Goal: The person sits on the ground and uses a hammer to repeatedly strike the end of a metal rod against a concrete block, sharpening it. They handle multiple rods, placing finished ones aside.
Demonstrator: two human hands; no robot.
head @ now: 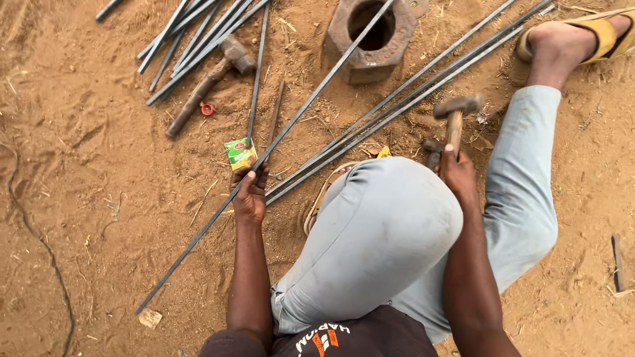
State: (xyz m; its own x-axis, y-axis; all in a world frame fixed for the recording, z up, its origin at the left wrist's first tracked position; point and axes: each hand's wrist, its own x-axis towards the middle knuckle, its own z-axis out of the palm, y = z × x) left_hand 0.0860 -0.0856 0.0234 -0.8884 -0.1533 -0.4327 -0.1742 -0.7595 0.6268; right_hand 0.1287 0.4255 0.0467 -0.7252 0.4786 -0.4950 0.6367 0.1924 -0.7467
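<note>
Two hammers show on the sandy, reddish ground. Far left, a bundle of thin grey metal rods (192,39) lies fanned out – too overlapped to count – and beside it rests a spare hammer (208,82) with a rusty head and rough wooden handle, just by a small red ring (207,109). Nearer, the left hand (249,192) reaches forward, fingers curled tight around one long rod (311,99) that slants from near left up across a heavy, hollow, rusted metal block (372,36); a small green packet (239,153) lies just beside the knuckles. Right of the bent grey-trousered knee (387,225), the right hand (458,173) clasps a wooden-handled hammer (455,112), head up – above several more parallel rods (410,92).
</note>
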